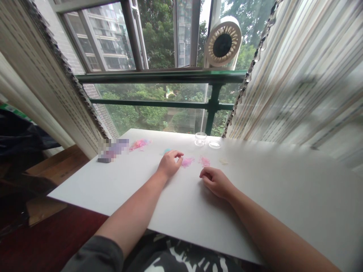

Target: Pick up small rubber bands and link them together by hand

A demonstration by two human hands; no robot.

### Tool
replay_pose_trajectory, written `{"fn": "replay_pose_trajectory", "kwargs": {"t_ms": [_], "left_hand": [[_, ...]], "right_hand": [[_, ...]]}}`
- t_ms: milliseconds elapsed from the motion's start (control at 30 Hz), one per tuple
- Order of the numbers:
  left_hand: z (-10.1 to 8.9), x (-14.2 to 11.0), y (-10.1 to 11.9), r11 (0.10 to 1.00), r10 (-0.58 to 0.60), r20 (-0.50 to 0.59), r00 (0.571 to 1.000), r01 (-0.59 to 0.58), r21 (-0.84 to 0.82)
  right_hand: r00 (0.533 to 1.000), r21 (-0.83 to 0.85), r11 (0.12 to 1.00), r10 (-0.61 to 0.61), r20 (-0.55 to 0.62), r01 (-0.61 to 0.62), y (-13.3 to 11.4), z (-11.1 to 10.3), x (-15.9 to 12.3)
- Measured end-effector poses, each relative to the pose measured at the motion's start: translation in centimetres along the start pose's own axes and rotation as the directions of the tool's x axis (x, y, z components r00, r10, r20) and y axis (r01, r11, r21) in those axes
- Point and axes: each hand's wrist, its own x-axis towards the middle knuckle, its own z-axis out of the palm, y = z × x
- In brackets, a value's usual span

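My left hand [170, 164] is over the white table, its thumb and fingers bent with a gap between them. Its fingertips are beside a small loose pile of purple-pink bits [187, 162]; I see nothing held there. Partly behind this hand lies a teal pile [166, 150]. My right hand [216, 182] rests low over the table with fingers curled in, and the inside of its grip is hidden. Just beyond it is a pink pile [204, 161], with a pale yellow pile [224, 161] to the right. The bits are too small to name.
A clear round container [200, 139] and a clear round lid or dish [214, 144] stand at the table's [176, 211] back edge. Farther left are a multicoloured pile [140, 144] and a pixelated box-like object [113, 150]. A white fan [224, 42] stands by the window.
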Motion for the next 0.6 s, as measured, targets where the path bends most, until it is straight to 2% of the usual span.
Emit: {"fn": "replay_pose_trajectory", "kwargs": {"t_ms": [167,267,367,600], "left_hand": [[1.6,0.6,1.5,0.985,0.142,0.087,0.986,-0.149,0.088],[3.1,1.7,2.0,0.975,0.181,0.171,0.968,-0.2,0.102],[4.0,2.6,2.0,0.978,0.156,0.212,0.965,-0.181,0.104],[4.0,2.8,1.3,0.981,0.081,0.176,0.981,-0.11,0.159]], "right_hand": [[1.0,0.0,1.0,-0.013,0.027,0.013,-0.1,0.0,-0.1],[0.999,-0.004,1.0,-0.02,0.027,0.02,-0.2,0.0,-0.1],[0.999,-0.007,1.0,-0.026,0.027,0.026,-0.2,0.0,-0.1],[0.999,-0.033,0.999,-0.033,0.031,0.034,-0.3,-0.1,-0.1]]}}
